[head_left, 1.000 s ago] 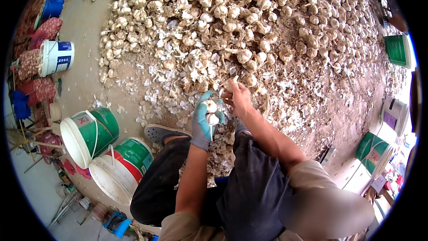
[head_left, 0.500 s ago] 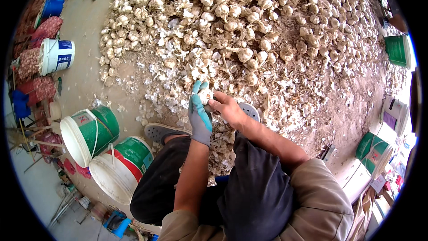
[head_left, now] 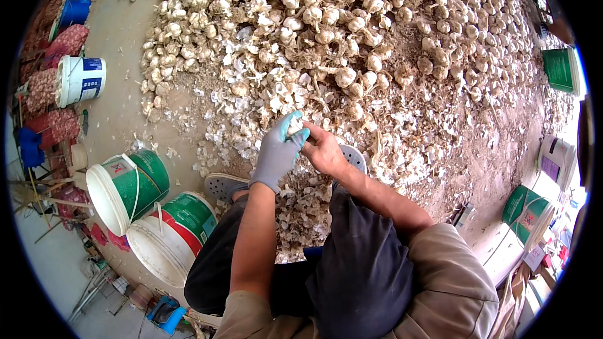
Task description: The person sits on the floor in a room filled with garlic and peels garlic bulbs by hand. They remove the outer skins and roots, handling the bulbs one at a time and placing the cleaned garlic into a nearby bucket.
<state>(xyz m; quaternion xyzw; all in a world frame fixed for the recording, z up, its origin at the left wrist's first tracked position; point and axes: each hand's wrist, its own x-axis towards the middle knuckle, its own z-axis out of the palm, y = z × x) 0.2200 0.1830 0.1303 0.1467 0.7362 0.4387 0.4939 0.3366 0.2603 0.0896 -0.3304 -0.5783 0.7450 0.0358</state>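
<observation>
A whitish garlic bulb (head_left: 295, 125) is held in front of me, between my two hands. My left hand (head_left: 277, 156), in a grey glove with teal fingers, is closed around it, the thumb across its near side. Against the bulb's right side, my bare right hand (head_left: 325, 150) has its fingers bent in. Its fingertips are partly hidden behind the gloved thumb. Loose white garlic skins (head_left: 286, 95) lie on the ground beyond my hands. Farther off spreads a large heap of garlic bulbs (head_left: 345, 76) with dry roots and stems.
At my left lie a green-and-white bucket (head_left: 151, 176) and a green, white and red bucket (head_left: 191, 213). A white-and-blue bucket (head_left: 91, 80) is farther left, near red net sacks (head_left: 66, 124). Another green bucket (head_left: 520, 204) stands at the right. My grey clogs (head_left: 221, 183) flank the skins.
My left hand has rolled over toward the right, so the back of its glove now shows and covers more of the bulb. My right hand stays close beside it.
</observation>
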